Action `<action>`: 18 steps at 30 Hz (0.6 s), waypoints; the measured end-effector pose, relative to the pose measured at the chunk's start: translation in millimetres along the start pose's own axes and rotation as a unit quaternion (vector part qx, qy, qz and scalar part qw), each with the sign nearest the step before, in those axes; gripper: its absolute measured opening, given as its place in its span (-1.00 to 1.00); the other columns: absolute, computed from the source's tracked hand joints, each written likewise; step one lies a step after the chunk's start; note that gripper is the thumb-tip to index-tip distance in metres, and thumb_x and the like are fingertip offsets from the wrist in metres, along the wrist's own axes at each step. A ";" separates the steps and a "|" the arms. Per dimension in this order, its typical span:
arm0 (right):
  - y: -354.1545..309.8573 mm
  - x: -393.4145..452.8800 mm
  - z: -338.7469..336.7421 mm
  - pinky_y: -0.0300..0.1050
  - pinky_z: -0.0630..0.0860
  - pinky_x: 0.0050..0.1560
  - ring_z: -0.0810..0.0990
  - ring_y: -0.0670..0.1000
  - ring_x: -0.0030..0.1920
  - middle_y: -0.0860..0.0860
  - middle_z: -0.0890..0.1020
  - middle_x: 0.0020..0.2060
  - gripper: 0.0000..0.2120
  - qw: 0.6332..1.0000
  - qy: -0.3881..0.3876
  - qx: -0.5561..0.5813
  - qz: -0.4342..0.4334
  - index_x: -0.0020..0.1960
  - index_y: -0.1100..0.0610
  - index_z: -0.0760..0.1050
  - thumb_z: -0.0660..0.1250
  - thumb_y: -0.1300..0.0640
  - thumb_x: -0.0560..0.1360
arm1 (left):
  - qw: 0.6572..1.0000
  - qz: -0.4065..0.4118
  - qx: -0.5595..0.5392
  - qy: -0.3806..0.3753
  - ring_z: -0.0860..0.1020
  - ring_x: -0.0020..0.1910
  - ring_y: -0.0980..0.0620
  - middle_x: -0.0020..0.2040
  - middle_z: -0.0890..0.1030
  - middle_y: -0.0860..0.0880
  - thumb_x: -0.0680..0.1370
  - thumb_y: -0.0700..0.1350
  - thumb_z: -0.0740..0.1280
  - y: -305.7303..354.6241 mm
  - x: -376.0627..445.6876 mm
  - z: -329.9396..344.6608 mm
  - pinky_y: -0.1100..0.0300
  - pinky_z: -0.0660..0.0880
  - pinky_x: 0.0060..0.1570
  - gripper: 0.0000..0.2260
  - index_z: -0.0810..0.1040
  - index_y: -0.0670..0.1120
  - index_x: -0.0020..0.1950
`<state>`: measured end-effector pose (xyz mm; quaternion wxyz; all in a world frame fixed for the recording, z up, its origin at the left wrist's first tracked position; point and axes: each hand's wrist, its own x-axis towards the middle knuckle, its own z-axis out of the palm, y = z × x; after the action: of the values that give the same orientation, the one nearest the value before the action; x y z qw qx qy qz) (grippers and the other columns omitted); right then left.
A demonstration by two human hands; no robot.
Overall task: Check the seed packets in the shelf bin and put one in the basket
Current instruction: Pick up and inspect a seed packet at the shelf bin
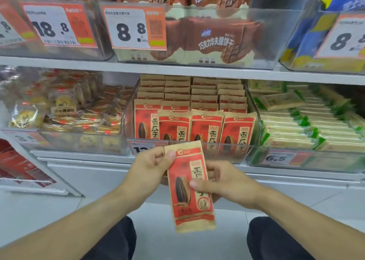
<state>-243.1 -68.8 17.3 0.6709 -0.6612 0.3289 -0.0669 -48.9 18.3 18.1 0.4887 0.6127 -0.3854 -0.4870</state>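
Note:
A red and tan seed packet (pixel 183 204) with a sunflower seed picture is held upright in front of the shelf, front face toward me. My left hand (pixel 152 164) pinches its top left corner with the thumb on the front. My right hand (pixel 223 180) grips its right side, thumb across the middle of the packet. Behind it, a clear shelf bin (pixel 128 109) holds several rows of the same seed packets (pixel 207 125) standing upright. No basket is in view.
A clear bin of wrapped pastries (pixel 65 109) sits left of the seed bin, and a bin of green and cream bars (pixel 308 121) sits right. Chocolate wafer packs (pixel 213 40) fill the shelf above. Price tags hang on bin fronts. White floor lies below, my knees at the bottom.

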 end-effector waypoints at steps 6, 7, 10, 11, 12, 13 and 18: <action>-10.6 -0.8 -14.3 0.21 0.68 0.03 0.75 0.13 0.00 0.05 0.76 0.03 -0.63 0.991 0.113 0.023 -0.062 0.26 0.12 0.56 0.43 0.05 0.47 | 0.997 -0.010 -0.013 -0.073 0.71 0.04 -0.05 0.06 0.73 -0.09 0.53 -0.01 0.37 11.3 5.5 -1.2 0.10 0.65 -0.02 -0.66 0.50 -0.10 0.26; -10.0 -0.5 -15.7 0.22 0.68 0.04 0.76 0.14 -0.01 0.06 0.76 0.02 -0.63 0.989 0.129 0.034 -0.063 0.26 0.12 0.56 0.42 0.05 0.47 | 0.993 -0.023 0.008 -0.115 0.71 0.05 -0.08 0.08 0.72 -0.11 0.51 -0.05 0.41 10.8 5.2 -4.3 0.05 0.65 0.00 -0.64 0.49 -0.08 0.29; -12.1 -1.0 -21.9 0.20 0.67 0.08 0.76 0.13 -0.01 0.06 0.76 0.02 -0.59 0.984 0.149 0.073 -0.065 0.27 0.13 0.55 0.42 0.03 0.46 | 0.982 -0.054 0.025 -0.182 0.72 -0.03 -0.21 0.05 0.69 -0.24 0.50 -0.13 0.45 7.7 3.7 -7.4 -0.02 0.67 -0.01 -0.62 0.47 -0.09 0.29; -13.8 -2.6 -24.5 0.19 0.66 0.11 0.75 0.12 0.02 0.06 0.75 0.04 -0.58 0.985 0.139 0.077 -0.065 0.28 0.12 0.54 0.42 0.04 0.45 | 0.982 -0.053 0.021 -0.183 0.72 -0.06 -0.24 0.03 0.69 -0.26 0.50 -0.14 0.44 7.6 3.0 -6.2 -0.01 0.67 -0.03 -0.63 0.47 -0.10 0.28; -15.9 -5.0 -27.4 0.18 0.66 0.12 0.74 0.12 0.05 0.06 0.75 0.07 -0.56 0.988 0.119 0.069 -0.065 0.30 0.10 0.52 0.44 0.06 0.45 | 0.983 -0.046 0.015 -0.177 0.72 -0.09 -0.25 0.02 0.69 -0.26 0.50 -0.15 0.44 7.8 3.2 -5.2 0.00 0.68 -0.05 -0.63 0.47 -0.11 0.28; -17.9 -7.8 -30.5 0.18 0.66 0.11 0.74 0.11 0.08 0.05 0.74 0.10 -0.52 0.992 0.094 0.049 -0.064 0.33 0.07 0.49 0.47 0.11 0.43 | 0.985 -0.037 0.011 -0.169 0.72 -0.11 -0.26 0.00 0.70 -0.25 0.50 -0.15 0.43 8.3 3.5 -4.4 0.01 0.68 -0.07 -0.62 0.47 -0.12 0.29; -21.8 -14.5 -43.6 0.24 0.68 -0.04 0.75 0.25 -0.12 0.10 0.72 0.10 -0.17 0.995 0.067 -0.057 -0.047 0.43 -0.08 0.32 0.61 0.22 0.27 | 0.993 0.018 0.020 -0.114 0.71 -0.19 -0.23 -0.07 0.71 -0.23 0.53 -0.20 0.38 6.7 8.7 -1.2 0.01 0.67 -0.14 -0.65 0.45 -0.15 0.30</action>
<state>-269.9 -100.5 46.6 0.6042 -0.7075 0.3448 -0.1240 -45.8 8.9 22.8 0.4378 0.5561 -0.4593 -0.5368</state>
